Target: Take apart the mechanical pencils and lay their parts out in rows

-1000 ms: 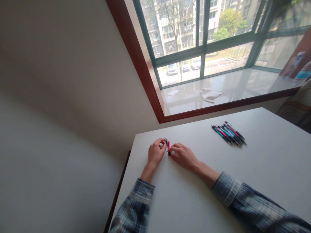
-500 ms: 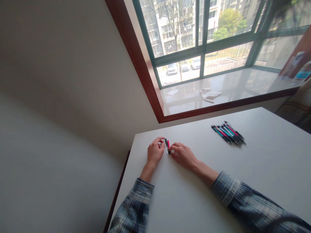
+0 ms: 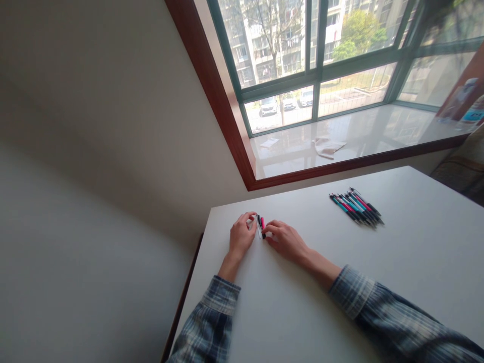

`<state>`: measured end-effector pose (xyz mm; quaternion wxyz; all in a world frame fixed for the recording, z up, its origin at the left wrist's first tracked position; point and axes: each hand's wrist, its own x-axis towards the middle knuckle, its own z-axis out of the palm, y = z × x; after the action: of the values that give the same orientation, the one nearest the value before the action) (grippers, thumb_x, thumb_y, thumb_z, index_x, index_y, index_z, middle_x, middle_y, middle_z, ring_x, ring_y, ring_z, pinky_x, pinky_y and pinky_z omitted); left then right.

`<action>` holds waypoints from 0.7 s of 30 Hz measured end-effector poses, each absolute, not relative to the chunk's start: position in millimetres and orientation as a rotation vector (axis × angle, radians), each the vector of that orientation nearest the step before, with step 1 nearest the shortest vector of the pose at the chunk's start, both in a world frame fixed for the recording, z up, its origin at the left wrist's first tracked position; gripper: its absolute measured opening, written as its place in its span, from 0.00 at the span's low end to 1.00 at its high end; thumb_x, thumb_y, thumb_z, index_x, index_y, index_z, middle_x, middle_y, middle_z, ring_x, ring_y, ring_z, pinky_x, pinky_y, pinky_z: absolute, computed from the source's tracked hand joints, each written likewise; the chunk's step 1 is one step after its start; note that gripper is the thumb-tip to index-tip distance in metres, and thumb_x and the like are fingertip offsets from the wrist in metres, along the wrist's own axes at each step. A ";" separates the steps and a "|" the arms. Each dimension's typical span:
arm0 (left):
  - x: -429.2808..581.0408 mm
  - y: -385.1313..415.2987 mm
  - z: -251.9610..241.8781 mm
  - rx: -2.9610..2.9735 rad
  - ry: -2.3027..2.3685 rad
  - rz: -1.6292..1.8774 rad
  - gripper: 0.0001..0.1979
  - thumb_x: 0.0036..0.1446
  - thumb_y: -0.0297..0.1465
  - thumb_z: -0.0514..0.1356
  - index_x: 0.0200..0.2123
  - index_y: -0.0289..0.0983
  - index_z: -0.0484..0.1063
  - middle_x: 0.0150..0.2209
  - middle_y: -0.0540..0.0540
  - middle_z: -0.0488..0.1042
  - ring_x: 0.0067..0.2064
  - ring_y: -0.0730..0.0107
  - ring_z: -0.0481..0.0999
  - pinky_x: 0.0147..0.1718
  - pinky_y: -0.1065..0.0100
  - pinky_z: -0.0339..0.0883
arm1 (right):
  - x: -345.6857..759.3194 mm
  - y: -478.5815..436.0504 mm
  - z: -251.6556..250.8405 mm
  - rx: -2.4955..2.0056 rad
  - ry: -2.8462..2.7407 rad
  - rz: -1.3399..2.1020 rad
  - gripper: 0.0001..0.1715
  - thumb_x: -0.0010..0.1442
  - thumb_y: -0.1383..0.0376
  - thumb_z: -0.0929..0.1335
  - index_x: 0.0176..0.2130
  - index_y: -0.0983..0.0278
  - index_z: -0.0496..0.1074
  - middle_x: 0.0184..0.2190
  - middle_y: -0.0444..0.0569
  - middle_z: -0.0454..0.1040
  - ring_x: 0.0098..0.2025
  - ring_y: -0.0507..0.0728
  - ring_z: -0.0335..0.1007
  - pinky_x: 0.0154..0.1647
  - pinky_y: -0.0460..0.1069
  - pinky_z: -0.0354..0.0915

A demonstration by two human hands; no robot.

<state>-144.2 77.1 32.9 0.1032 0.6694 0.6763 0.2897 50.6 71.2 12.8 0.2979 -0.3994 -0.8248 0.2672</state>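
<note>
Both my hands rest on the white table point(image 3: 340, 282) near its far left corner. A small group of pens point(image 3: 260, 225), one pink, one black and one white, lies between them. My left hand point(image 3: 242, 238) has its fingers curled, with the tips against the left side of the pens. My right hand point(image 3: 284, 241) is curled too, its fingertips pressing the pink pen from the right. Further right on the table lies a pile of several pens point(image 3: 357, 207) in teal, pink and black, away from both hands.
A wide window sill point(image 3: 351, 141) with a crumpled cloth point(image 3: 327, 147) and a scrap of paper point(image 3: 269, 143) runs behind the table. A plain wall stands to the left. The table's left edge drops off beside my left arm.
The pens between my hands have been pushed closer together and lie flatter. My left hand's fingers have shifted slightly up along them. The pile on the right has not moved.
</note>
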 end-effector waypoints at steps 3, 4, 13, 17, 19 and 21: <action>-145.8 76.9 34.7 1.944 1.950 0.849 0.17 0.60 0.31 0.60 0.52 0.43 0.75 0.45 0.49 0.79 0.31 0.71 0.72 0.39 0.67 0.70 | 50.6 72.1 11.6 -1.051 -2.173 0.719 0.14 0.64 0.72 0.69 0.48 0.58 0.78 0.51 0.48 0.77 0.48 0.56 0.75 0.48 0.48 0.68; -146.5 76.7 35.2 1.940 1.937 0.839 0.18 0.59 0.31 0.61 0.53 0.43 0.75 0.46 0.49 0.79 0.31 0.71 0.72 0.39 0.67 0.70 | 50.6 72.1 11.6 -1.052 -2.171 0.721 0.14 0.64 0.71 0.69 0.47 0.58 0.78 0.51 0.48 0.77 0.48 0.56 0.75 0.48 0.48 0.68; -155.6 68.7 43.2 2.038 1.754 0.672 0.36 0.54 0.34 0.66 0.66 0.43 0.64 0.55 0.43 0.73 0.46 0.63 0.76 0.48 0.62 0.73 | 52.0 71.7 10.2 -1.039 -2.165 0.721 0.13 0.64 0.70 0.71 0.48 0.58 0.78 0.51 0.48 0.77 0.48 0.57 0.75 0.47 0.49 0.68; -158.9 67.1 46.8 2.067 1.692 0.618 0.41 0.52 0.31 0.67 0.69 0.43 0.60 0.57 0.42 0.72 0.51 0.59 0.75 0.50 0.61 0.73 | 52.4 73.0 6.9 -1.030 -2.149 0.722 0.13 0.64 0.70 0.70 0.48 0.58 0.78 0.50 0.48 0.77 0.47 0.56 0.75 0.48 0.48 0.68; -159.7 68.1 45.6 2.068 1.693 0.617 0.41 0.52 0.31 0.66 0.69 0.42 0.60 0.56 0.42 0.73 0.51 0.59 0.75 0.51 0.60 0.73 | 52.7 73.8 6.3 -1.029 -2.129 0.741 0.13 0.65 0.71 0.70 0.48 0.59 0.78 0.49 0.48 0.77 0.43 0.54 0.76 0.47 0.48 0.68; -160.1 69.7 43.4 2.064 1.702 0.631 0.40 0.52 0.31 0.66 0.69 0.42 0.61 0.56 0.42 0.73 0.50 0.60 0.75 0.52 0.60 0.72 | 52.9 74.8 6.1 -1.030 -2.111 0.763 0.13 0.66 0.71 0.68 0.48 0.59 0.78 0.49 0.48 0.77 0.39 0.53 0.76 0.45 0.47 0.68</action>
<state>-160.1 69.7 43.4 0.1951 0.7364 0.6074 0.2251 52.9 74.8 6.1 0.3297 -0.3937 -0.8070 0.2915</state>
